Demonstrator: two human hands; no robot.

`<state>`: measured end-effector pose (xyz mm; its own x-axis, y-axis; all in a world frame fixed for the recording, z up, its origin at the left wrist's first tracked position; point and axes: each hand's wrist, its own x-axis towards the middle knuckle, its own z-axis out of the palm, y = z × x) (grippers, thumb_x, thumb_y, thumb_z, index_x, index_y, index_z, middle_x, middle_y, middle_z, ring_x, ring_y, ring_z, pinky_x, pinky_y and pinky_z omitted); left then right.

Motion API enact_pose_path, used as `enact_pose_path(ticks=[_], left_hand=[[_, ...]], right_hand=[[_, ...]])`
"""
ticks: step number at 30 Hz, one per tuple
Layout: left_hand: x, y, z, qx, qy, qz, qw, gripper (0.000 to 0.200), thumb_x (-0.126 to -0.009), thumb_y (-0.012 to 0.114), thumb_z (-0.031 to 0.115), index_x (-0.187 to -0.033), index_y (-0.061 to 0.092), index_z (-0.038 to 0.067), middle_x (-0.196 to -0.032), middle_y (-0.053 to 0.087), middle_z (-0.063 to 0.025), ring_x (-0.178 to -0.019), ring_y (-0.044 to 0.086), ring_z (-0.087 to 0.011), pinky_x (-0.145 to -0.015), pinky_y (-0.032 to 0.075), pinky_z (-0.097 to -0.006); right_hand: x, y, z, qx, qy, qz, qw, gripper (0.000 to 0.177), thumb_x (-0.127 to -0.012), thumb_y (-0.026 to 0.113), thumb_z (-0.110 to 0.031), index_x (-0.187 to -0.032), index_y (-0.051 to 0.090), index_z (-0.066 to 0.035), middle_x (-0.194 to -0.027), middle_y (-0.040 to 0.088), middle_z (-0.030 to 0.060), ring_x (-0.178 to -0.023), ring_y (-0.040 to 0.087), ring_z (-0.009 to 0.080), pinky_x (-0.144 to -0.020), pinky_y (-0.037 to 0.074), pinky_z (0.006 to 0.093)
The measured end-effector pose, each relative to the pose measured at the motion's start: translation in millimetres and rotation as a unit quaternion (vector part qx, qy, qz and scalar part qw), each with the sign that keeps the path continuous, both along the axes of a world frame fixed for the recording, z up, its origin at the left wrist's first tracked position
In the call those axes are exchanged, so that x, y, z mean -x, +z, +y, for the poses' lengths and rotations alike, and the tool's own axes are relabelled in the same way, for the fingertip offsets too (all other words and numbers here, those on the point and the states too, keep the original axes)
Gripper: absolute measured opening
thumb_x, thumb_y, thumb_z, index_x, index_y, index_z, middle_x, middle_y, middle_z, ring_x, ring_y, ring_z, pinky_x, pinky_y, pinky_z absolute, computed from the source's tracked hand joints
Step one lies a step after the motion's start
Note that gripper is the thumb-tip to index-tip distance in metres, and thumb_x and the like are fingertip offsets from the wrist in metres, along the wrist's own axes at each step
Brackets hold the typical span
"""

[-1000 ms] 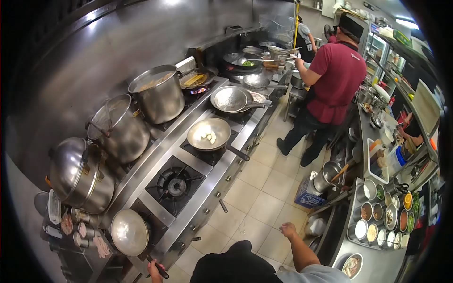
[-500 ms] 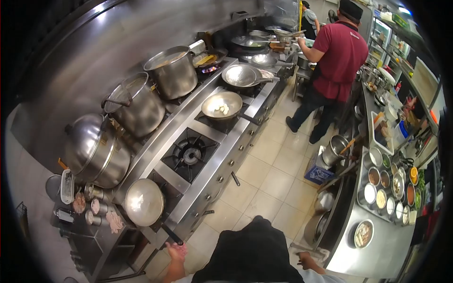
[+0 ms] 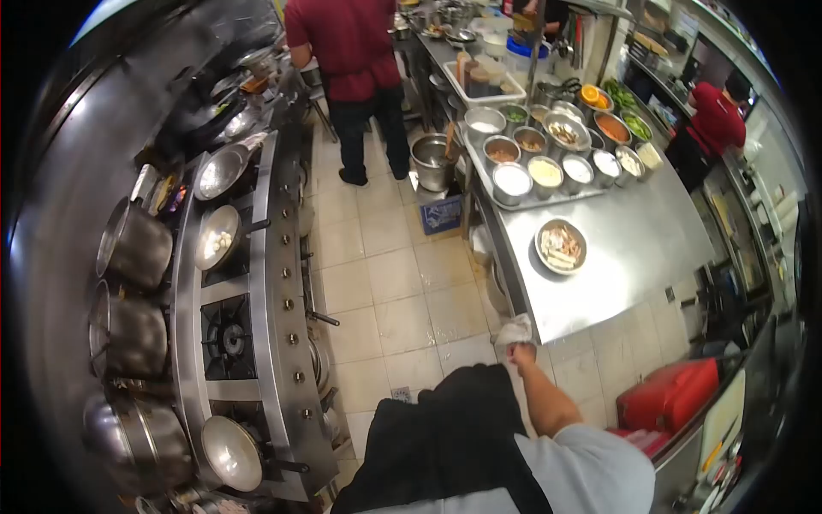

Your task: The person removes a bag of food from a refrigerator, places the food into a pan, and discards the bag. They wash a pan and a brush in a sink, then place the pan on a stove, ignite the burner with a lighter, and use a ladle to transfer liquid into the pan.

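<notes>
The pale cloth (image 3: 515,329) was right of centre in the lower half of the frame, just beside the near corner of the worktop (image 3: 591,274), with the right hand (image 3: 521,352) closed on its lower edge. Of the two hands, the left was out of view, so its state could not be told. The cloth looked light, limp and unlikely to break; bunched folds would probably have given the surest hold, since a loose edge could slip or trail.

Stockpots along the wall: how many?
3, in a row at the back of the stove: domed-lid stockpot nearest, middle stockpot, far stockpot. More may be hidden at its cluttered far end.
</notes>
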<state>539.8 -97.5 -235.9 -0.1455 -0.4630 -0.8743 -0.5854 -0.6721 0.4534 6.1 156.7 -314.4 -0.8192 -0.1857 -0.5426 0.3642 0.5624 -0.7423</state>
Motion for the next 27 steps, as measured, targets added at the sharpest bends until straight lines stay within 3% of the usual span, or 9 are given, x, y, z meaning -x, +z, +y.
enact_pose_path(ticks=[2, 4, 5, 8, 12, 21, 25, 26, 27], left_hand=[[25.8, 13.3, -5.4, 0.027, 0.012, 0.009, 1.000, 0.034, -0.088, 0.046, 0.039, -0.089, 0.061, 0.008, -0.082, 0.061, -0.0106, -0.062, 0.058, -0.0229, -0.043, 0.046, -0.0306], [49.5, 25.1, -3.4, 0.042, 0.020, 0.009, 0.999, 0.034, -0.088, 0.047, 0.038, -0.089, 0.062, 0.008, -0.082, 0.061, -0.0106, -0.063, 0.059, -0.0230, -0.043, 0.046, -0.0308], [58.1, 29.9, 0.8, 0.044, 0.020, 0.006, 0.999, 0.034, -0.088, 0.047, 0.038, -0.089, 0.062, 0.008, -0.082, 0.061, -0.0106, -0.063, 0.059, -0.0231, -0.043, 0.047, -0.0310], [82.4, 35.8, 14.8, 0.040, 0.004, -0.009, 0.999, 0.034, -0.088, 0.048, 0.038, -0.090, 0.062, 0.008, -0.083, 0.061, -0.0106, -0.064, 0.059, -0.0232, -0.044, 0.047, -0.0314], [102.6, 38.3, 40.0, 0.021, -0.023, -0.033, 0.999, 0.033, -0.087, 0.048, 0.037, -0.090, 0.062, 0.007, -0.083, 0.061, -0.0106, -0.065, 0.060, -0.0234, -0.044, 0.048, -0.0319], [56.0, 39.4, 109.0, -0.048, -0.219, -0.042, 0.974, 0.033, -0.086, 0.050, 0.035, -0.092, 0.063, 0.006, -0.085, 0.062, -0.0106, -0.068, 0.061, -0.0237, -0.046, 0.049, -0.0331], [65.3, 56.7, 85.9, 0.047, -0.474, 0.015, 0.879, 0.033, -0.085, 0.051, 0.035, -0.092, 0.064, 0.005, -0.085, 0.062, -0.0106, -0.069, 0.062, -0.0239, -0.047, 0.050, -0.0336], [120.7, 120.5, 63.8, -0.059, -0.480, -0.163, 0.860, 0.035, -0.081, 0.054, 0.031, -0.098, 0.064, 0.003, -0.094, 0.064, -0.0105, -0.080, 0.063, -0.0263, -0.058, 0.053, -0.0387], [114.5, 65.3, 44.6, 0.058, -0.632, -0.199, 0.747, 0.039, -0.078, 0.056, 0.032, -0.102, 0.064, 0.003, -0.099, 0.064, -0.0145, -0.085, 0.062, -0.0277, -0.072, 0.051, -0.0407]], right_hand=[[-4.3, -6.9, 8.9, -0.184, 0.257, 0.275, 0.908, 0.036, -0.087, 0.043, -0.034, -0.083, 0.066, -0.006, -0.086, 0.065, 0.0142, -0.080, 0.062, 0.0309, -0.071, 0.048, 0.0416], [-2.2, 3.4, 25.0, -0.217, 0.428, 0.182, 0.858, 0.044, -0.082, 0.050, -0.037, -0.106, 0.062, -0.003, -0.117, 0.057, 0.0188, -0.111, 0.051, 0.0330, -0.093, 0.042, 0.0389], [-9.2, 10.4, 32.3, -0.202, 0.288, 0.073, 0.933, 0.048, -0.081, 0.054, -0.038, -0.111, 0.059, -0.001, -0.119, 0.055, 0.0211, -0.114, 0.049, 0.0320, -0.096, 0.039, 0.0374], [-4.8, 47.5, 38.4, -0.264, 0.355, -0.002, 0.897, 0.052, -0.080, 0.058, -0.041, -0.112, 0.058, 0.001, -0.113, 0.059, 0.0199, -0.113, 0.051, 0.0306, -0.096, 0.039, 0.0372], [-5.7, 97.0, 21.5, -0.008, 0.387, 0.009, 0.922, 0.046, -0.081, 0.063, -0.032, -0.110, 0.055, 0.002, -0.093, 0.067, 0.0141, -0.087, 0.064, 0.0245, -0.079, 0.049, 0.0320], [29.4, 239.2, -46.9, 0.185, 0.376, 0.018, 0.908, 0.035, -0.081, 0.065, -0.021, -0.109, 0.056, 0.000, -0.087, 0.064, 0.0105, -0.079, 0.061, 0.0167, -0.071, 0.049, 0.0286], [34.8, 256.2, -71.2, 0.153, 0.430, -0.025, 0.889, 0.036, -0.080, 0.066, -0.017, -0.110, 0.056, 0.001, -0.087, 0.063, 0.0087, -0.077, 0.059, 0.0142, -0.067, 0.049, 0.0269], [37.0, 251.9, -78.2, 0.149, 0.428, -0.028, 0.891, 0.036, -0.080, 0.066, -0.017, -0.110, 0.056, 0.001, -0.086, 0.063, 0.0085, -0.076, 0.059, 0.0142, -0.066, 0.048, 0.0265], [37.9, 247.4, -87.1, 0.145, 0.425, -0.033, 0.893, 0.036, -0.081, 0.065, -0.017, -0.110, 0.056, 0.002, -0.085, 0.063, 0.0082, -0.076, 0.059, 0.0142, -0.064, 0.048, 0.0261]])
